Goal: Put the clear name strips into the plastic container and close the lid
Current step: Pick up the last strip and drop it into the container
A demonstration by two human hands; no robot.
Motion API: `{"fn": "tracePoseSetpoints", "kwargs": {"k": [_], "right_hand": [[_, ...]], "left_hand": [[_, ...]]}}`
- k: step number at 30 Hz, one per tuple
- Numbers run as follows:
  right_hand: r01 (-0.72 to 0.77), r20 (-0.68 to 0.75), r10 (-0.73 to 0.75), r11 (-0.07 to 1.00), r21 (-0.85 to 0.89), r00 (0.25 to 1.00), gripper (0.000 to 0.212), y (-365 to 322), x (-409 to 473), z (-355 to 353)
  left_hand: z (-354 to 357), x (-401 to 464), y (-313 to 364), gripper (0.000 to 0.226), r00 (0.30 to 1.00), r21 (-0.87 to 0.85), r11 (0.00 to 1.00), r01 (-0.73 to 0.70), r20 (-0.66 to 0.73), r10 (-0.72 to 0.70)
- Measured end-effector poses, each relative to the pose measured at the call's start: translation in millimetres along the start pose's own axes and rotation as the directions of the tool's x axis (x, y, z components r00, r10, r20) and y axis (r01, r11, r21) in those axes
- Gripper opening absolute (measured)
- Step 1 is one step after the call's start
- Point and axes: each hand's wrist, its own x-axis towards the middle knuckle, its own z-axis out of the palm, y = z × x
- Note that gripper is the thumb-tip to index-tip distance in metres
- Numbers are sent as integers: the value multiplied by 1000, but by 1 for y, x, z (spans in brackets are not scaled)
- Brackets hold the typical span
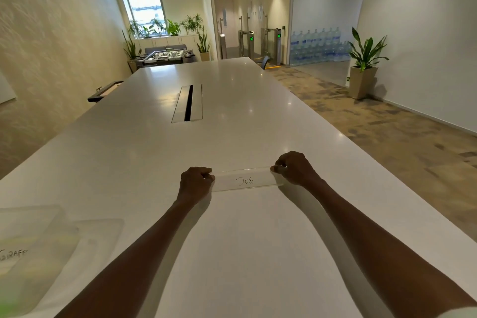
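Note:
A clear name strip (246, 180) marked "DOG" lies across the white table (232, 116) in front of me. My left hand (195, 183) pinches its left end and my right hand (294, 168) pinches its right end. At the near left sits the clear plastic container (31, 250), blurred, with a strip reading "GIRAFFE" (13, 255) inside. Its clear lid (103, 232) lies flat on the table just right of it.
A cable hatch (188, 103) is set into the table's middle, farther away. The table's right edge drops to a carpeted floor. A potted plant (364, 70) stands by the right wall.

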Motion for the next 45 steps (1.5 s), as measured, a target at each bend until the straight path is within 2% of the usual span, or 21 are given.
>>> {"fn": "tracePoseSetpoints", "kwargs": {"k": [3,6,10,14,17,23,28,38,45], "right_hand": [[79,54,-75,994,-79,996,39,-1,1,-6],[146,131,-129,980,-134,983,52,-6,3,-11],[151,237,-88,953,-263,968,63,-14,8,-12],[166,303,-67,935,-313,951,51,-17,12,-10],[159,307,-62,940,-303,950,43,-19,13,-8],[143,296,-55,948,-283,954,36,-20,14,-8],[132,276,-47,946,-297,960,36,-23,13,-9],[144,231,-76,944,-295,970,30,-56,2,-27],[189,194,-140,946,-262,971,27,-97,-15,-39]], "left_hand": [[-2,3,0,42,999,40,999,14,30,-15],[-5,4,4,51,997,82,993,-81,23,79],[-9,10,12,60,972,245,948,-206,164,169],[-12,16,22,61,925,372,874,-313,329,192],[-10,20,26,46,900,425,830,-362,392,192],[-10,27,31,34,883,440,808,-392,425,198],[-10,28,31,31,891,414,830,-374,409,197],[-41,31,32,48,902,394,836,-381,356,243],[-94,24,33,27,881,379,816,-436,364,302]]}}
